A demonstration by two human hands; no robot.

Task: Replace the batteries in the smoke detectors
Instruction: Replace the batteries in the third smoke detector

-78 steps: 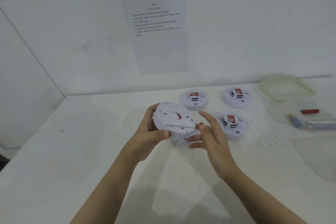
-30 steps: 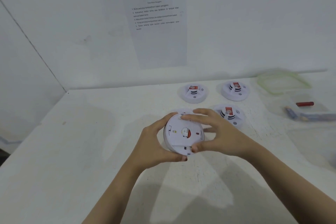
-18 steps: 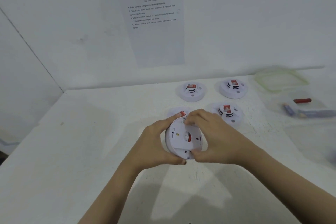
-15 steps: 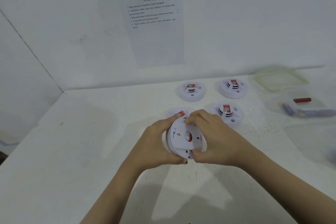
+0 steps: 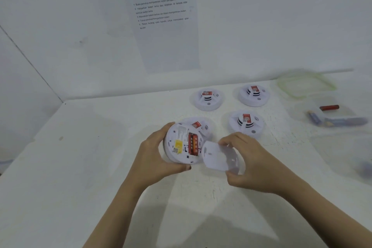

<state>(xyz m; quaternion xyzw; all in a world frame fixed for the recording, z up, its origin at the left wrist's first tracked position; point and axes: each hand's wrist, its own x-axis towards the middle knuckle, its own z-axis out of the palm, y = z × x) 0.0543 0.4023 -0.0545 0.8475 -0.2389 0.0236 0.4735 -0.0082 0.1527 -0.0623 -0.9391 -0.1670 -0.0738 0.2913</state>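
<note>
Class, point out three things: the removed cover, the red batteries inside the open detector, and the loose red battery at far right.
Cover [image 5: 218,156]: head view, middle of its flat face.
Red batteries [image 5: 192,144]: head view, centre of the pack.
Loose red battery [image 5: 330,107]: head view, mid-length of its body.

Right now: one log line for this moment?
phase: cover off | left hand: grips detector, red batteries exposed, not yet out | right hand: holds detached cover
</note>
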